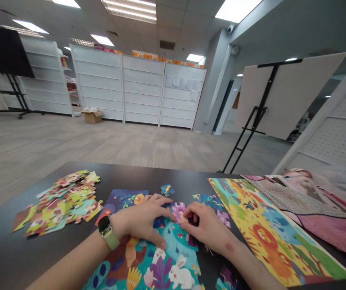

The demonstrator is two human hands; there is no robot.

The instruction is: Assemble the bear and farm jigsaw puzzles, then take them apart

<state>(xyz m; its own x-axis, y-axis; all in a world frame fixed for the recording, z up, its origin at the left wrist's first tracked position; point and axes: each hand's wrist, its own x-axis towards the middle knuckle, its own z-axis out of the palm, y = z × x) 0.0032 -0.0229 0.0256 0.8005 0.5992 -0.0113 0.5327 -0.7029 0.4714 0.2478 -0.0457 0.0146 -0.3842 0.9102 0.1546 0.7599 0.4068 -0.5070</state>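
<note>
A partly joined jigsaw puzzle (148,262) lies on the dark table, with white rabbits, purple leaves and teal ground on it. My left hand (144,219) rests across its upper part, fingers spread and palm down. At the puzzle's upper right edge, my right hand (203,225) pinches a pink-and-purple puzzle piece (179,211) between thumb and curled fingers. The piece touches the puzzle, but my fingers hide part of its fit. A loose blue piece (167,189) lies beyond my hands, and joined blue pieces (210,200) sit past my right hand.
Left on the table (124,171) is a heap of puzzle pieces (67,203). A yellow lion picture sheet (269,233) lies to the right, beside a pink patterned cloth bag (320,217). More loose pieces (225,280) are near my right forearm. An easel (251,121) stands beyond.
</note>
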